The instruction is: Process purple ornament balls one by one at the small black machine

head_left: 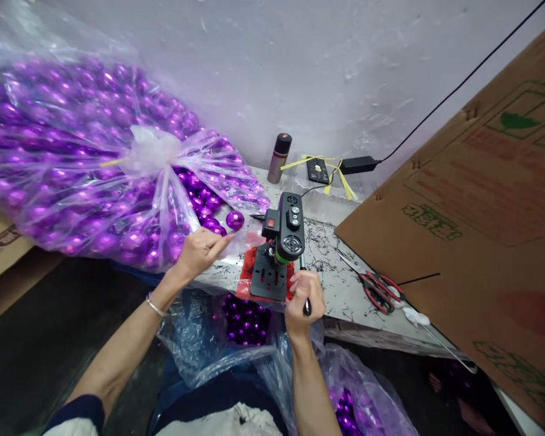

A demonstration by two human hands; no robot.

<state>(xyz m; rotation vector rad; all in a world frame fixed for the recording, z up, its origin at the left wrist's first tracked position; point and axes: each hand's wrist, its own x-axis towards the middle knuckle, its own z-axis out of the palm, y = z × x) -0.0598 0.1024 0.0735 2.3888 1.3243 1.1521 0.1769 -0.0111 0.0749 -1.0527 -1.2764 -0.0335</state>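
Green umbrella print (520,120) marks the carton (463,260); right hand (305,293) grips a lever (307,307).

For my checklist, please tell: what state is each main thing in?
Black machine with red switch: standing; power unclear.
Black lever handle: gripped by right hand.
Large clear plastic bag of shiny purple balls: bulging, gathered into a bunch.
Dark cylindrical bottle: upright, black cap on.
Red and black scissors: lying flat; open or shut unclear.
Brown cardboard box: open or shut, unclear.
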